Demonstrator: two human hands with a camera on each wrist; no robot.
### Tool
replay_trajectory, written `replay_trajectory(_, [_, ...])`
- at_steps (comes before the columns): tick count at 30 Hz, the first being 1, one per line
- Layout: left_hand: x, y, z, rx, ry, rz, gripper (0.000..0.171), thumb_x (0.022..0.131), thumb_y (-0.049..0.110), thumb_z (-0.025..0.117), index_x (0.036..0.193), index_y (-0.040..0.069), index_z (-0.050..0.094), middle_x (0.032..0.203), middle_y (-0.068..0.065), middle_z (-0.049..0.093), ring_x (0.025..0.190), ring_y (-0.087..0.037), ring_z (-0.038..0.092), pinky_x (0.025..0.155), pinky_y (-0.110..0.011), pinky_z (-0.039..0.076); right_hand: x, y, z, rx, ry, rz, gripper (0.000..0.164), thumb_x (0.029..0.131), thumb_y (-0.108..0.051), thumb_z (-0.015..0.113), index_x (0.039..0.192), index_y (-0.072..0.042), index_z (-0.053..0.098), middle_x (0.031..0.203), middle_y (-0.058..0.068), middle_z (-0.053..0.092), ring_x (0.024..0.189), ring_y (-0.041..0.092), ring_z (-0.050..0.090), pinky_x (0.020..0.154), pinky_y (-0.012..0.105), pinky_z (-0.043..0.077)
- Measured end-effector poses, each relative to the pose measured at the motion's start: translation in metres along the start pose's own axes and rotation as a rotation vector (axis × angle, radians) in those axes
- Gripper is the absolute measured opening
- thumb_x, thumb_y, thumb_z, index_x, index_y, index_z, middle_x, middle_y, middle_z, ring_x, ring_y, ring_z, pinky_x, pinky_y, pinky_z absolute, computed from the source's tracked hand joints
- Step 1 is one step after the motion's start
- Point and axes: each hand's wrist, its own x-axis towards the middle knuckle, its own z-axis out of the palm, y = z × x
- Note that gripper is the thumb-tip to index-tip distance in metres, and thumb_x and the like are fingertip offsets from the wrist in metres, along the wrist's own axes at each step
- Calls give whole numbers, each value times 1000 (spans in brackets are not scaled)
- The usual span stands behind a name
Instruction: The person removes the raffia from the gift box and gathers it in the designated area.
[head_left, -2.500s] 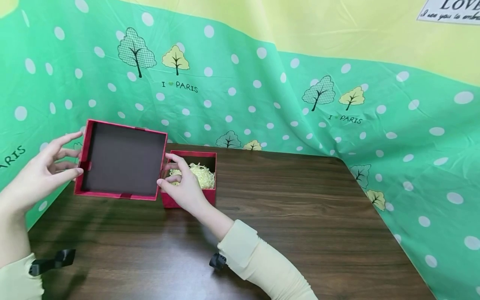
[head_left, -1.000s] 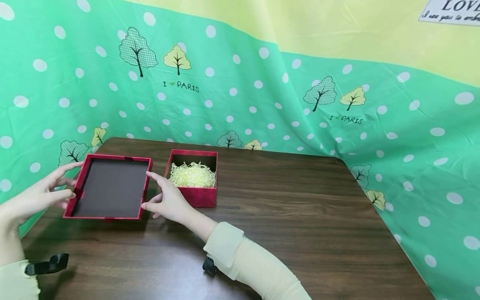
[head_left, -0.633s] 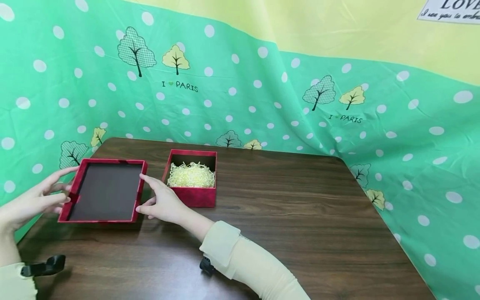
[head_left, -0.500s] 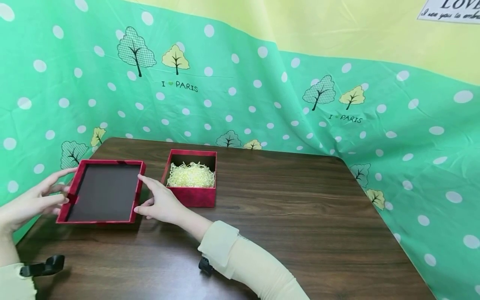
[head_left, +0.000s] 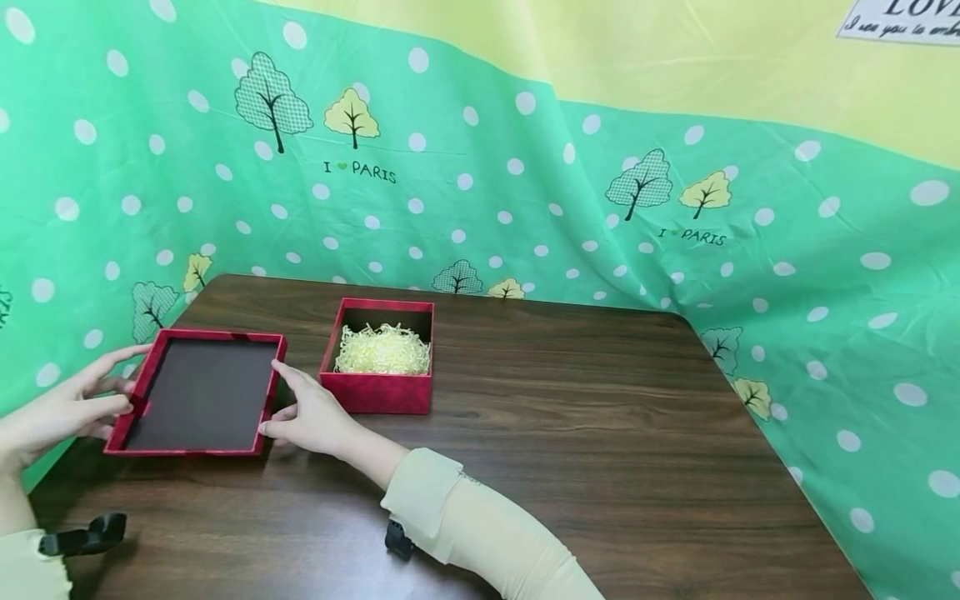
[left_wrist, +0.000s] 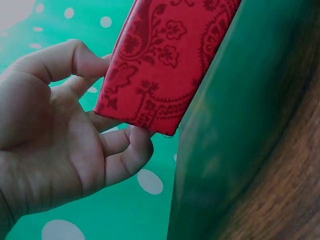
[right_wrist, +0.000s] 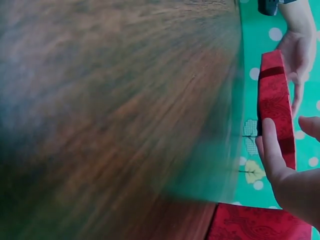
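Note:
A red square box lid (head_left: 206, 396) is held inside up over the left of the table, its dark lining showing. My left hand (head_left: 63, 412) grips its left side; the left wrist view shows thumb and curled fingers about a corner of the patterned lid (left_wrist: 160, 65). On the opposite side, my right hand (head_left: 315, 417) holds the rim with index finger and thumb. In the right wrist view one finger lies along the lid's wall (right_wrist: 275, 95). Behind the right hand stands the red box (head_left: 378, 393), uncovered, with pale yellow shredded paper (head_left: 384, 350) inside.
The dark wooden table (head_left: 600, 433) stretches to the right. A green and yellow curtain (head_left: 487, 208) with dots and trees hangs along its back and sides. Black wrist cameras (head_left: 86, 535) sit at both cuffs.
Both hands have brought the lid down and to the left, from tilted up beside the box to nearly flat. The box, partly covered by the right hand earlier, stays in place.

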Motion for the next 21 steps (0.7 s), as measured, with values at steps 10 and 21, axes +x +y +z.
replay_trajectory(10, [3, -11, 3, 3, -26, -24, 76, 100, 14, 42, 148, 41, -10, 116, -26, 36, 74, -10, 53, 59, -35, 51, 4, 8, 8, 379, -29, 129, 88, 80, 9, 68, 144, -39, 34, 128, 2, 48, 69, 10, 64, 63, 33, 57])
replay_trajectory(21, [11, -11, 12, -28, -72, -17, 73, 100, 16, 42, 151, 32, -7, 120, -28, 34, 79, -5, 51, 62, -36, 51, 7, 20, 13, 567, -1, 223, 91, 74, 18, 67, 145, -31, 36, 68, 10, 61, 63, 14, 61, 68, 39, 57])
